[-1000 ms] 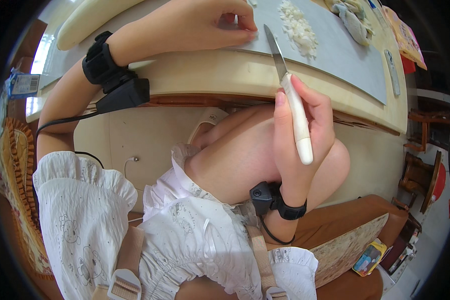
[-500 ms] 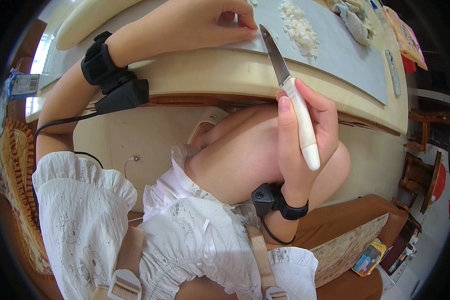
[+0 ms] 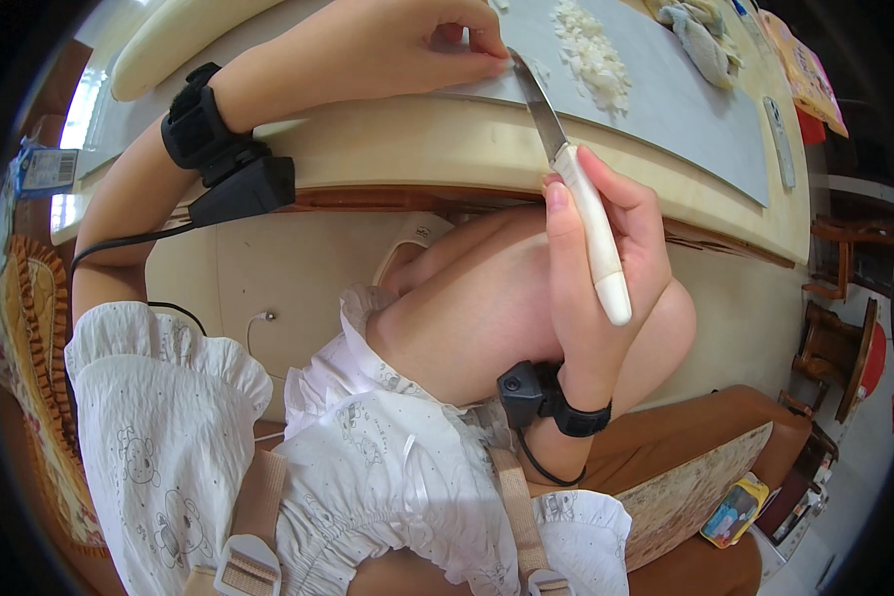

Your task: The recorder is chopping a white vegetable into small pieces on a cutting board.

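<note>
My right hand [image 3: 611,238] is wrapped round the white handle of a small knife [image 3: 546,114]. The blade points up and away, its tip right by the fingertips of my left hand [image 3: 447,50]. That left hand is closed in a pinch over a grey board [image 3: 666,124]; a small pale bit shows at the fingertips, too hidden to name. A heap of chopped white pieces [image 3: 596,60] lies on the board to the right of the blade. At the upper left rests a long, thick pale vegetable [image 3: 169,45], its kind unclear.
The board lies on a cream table [image 3: 387,149], whose front edge runs above my knees. Crumpled cloths [image 3: 700,40], a small ruler-like strip [image 3: 780,144] and an orange packet [image 3: 805,70] lie toward the right. A brown sofa [image 3: 695,447] is at the lower right.
My right hand has moved the knife slightly up and left, bringing the blade tip closer to my left fingertips. The left hand has barely moved.
</note>
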`<state>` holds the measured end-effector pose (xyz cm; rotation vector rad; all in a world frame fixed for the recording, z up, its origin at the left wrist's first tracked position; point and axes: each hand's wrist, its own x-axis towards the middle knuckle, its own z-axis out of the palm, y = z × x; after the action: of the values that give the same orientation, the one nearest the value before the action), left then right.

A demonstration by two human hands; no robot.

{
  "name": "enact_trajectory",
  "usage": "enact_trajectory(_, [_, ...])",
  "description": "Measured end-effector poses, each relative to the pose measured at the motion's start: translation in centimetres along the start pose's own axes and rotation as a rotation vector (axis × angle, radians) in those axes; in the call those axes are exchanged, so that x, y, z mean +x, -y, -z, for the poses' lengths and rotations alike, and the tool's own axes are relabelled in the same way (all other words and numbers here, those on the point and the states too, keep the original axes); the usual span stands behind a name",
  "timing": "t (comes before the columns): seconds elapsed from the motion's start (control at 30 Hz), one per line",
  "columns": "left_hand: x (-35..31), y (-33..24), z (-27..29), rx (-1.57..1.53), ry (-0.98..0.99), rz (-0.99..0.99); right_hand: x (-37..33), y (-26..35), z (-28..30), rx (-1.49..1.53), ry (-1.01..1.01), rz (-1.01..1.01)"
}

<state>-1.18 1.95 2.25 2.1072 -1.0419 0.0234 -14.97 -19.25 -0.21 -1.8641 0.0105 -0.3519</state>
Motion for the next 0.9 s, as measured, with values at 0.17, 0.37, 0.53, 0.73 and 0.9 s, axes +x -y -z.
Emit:
enact_trajectory(0.17, [0.0, 0.8, 0.0, 0.042, 0.007, -0.005, 0.0, -0.4, -0.1, 0.05, -0.075, 0.002])
enact_trajectory(0.37, [-0.1, -0.3, 0.2, 0.048, -0.004, -0.002, -0.3, -0.3, 0.1, 0.188, -0.067, 0.017])
enact_trajectory(0.53, [-0.2, 0.9, -0.2, -0.016, 0.002, 0.01, -0.4, -0.6, 0.3, 0.138, -0.003, 0.041])
enact_trajectory(0.73, [-0.1, 0.9, -0.2, -0.015, 0.004, 0.002, -0.3, -0.9, 0.2, 0.085, -0.007, 0.079])
enact_trajectory(0.9, [-0.1, 0.8, -0.1, -0.016, 0.02, 0.017, -0.3, -0.9, 0.2, 0.138, -0.021, 0.076])
